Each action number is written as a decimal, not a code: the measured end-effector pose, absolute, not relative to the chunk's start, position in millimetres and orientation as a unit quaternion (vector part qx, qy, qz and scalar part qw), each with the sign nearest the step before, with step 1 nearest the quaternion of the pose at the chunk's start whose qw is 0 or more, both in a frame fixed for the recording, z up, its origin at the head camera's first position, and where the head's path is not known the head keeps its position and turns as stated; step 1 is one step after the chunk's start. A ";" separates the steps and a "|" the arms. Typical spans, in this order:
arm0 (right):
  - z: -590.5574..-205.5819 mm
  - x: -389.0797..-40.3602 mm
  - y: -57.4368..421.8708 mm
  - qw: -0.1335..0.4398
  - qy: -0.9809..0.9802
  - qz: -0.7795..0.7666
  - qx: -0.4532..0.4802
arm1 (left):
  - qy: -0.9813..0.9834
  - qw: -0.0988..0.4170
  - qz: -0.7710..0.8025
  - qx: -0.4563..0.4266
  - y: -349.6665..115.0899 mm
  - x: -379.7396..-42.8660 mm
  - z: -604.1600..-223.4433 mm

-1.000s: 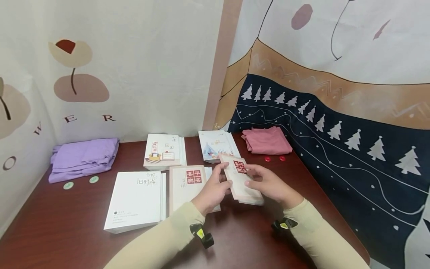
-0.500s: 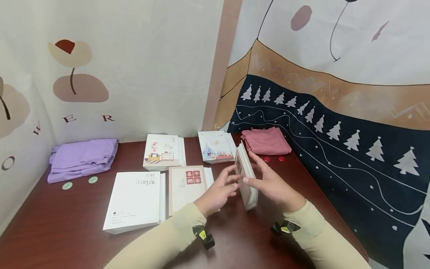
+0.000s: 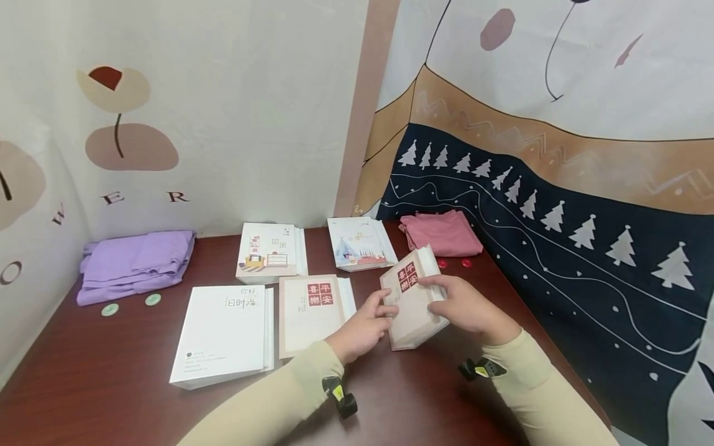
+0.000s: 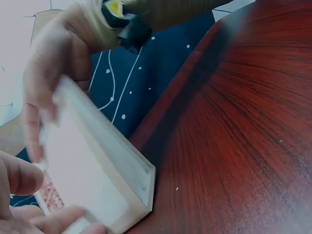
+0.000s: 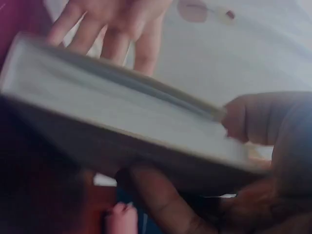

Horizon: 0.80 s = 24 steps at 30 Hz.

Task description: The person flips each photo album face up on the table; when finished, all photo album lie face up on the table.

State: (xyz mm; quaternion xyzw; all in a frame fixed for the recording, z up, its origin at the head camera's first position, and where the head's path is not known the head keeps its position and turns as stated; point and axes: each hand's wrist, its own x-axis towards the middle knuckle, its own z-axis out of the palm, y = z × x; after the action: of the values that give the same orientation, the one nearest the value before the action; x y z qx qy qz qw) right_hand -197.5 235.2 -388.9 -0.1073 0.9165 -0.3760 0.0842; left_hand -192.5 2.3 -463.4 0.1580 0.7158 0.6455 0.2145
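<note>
My right hand (image 3: 471,306) grips a thick beige book (image 3: 407,313) by its right side, and its fingers wrap around the page block in the right wrist view. The cover carries a red block of characters (image 3: 408,276). Tilted up toward me, the book is held over the table right of the other books. Spread fingers of my left hand (image 3: 361,325) lie right at the book's left edge; the right wrist view shows these fingers (image 5: 114,46) extended along the cover. A matching beige book (image 3: 307,322) lies flat beside my left hand.
A white book (image 3: 223,334) lies front left. Two illustrated books (image 3: 284,238) (image 3: 357,241) are along the back. Folded purple cloth (image 3: 136,260) with two green buttons (image 3: 153,300) is on the left; folded pink cloth (image 3: 443,232) with two red buttons (image 3: 466,263) sits back right.
The book went from lying face-up between both hands to standing on edge, then turned so its cover faces me again. My left hand loosened from it while my right kept hold.
</note>
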 end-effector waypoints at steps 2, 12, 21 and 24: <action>-395.1 -199.8 239.6 0.084 0.925 -0.359 -0.089 | 0.725 0.205 0.643 0.137 1.6 -192.7 -464.9; -427.4 -215.4 252.9 0.105 0.936 -0.336 -0.014 | 0.728 0.188 0.655 0.077 -0.6 -195.6 -467.1; -441.7 -221.3 242.2 0.132 0.920 -0.370 -0.004 | 0.733 0.176 0.653 0.075 -2.3 -195.3 -467.1; -443.6 -223.4 241.1 0.134 0.915 -0.380 -0.007 | 0.734 0.174 0.652 0.076 -4.1 -195.0 -466.6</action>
State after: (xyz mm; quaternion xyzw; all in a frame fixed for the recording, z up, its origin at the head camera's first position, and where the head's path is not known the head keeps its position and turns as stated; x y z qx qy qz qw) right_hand -223.4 241.1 -443.6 -0.0068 0.9153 -0.3798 0.1339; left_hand -195.0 -4.1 -466.6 0.0764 0.7343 0.6516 0.1744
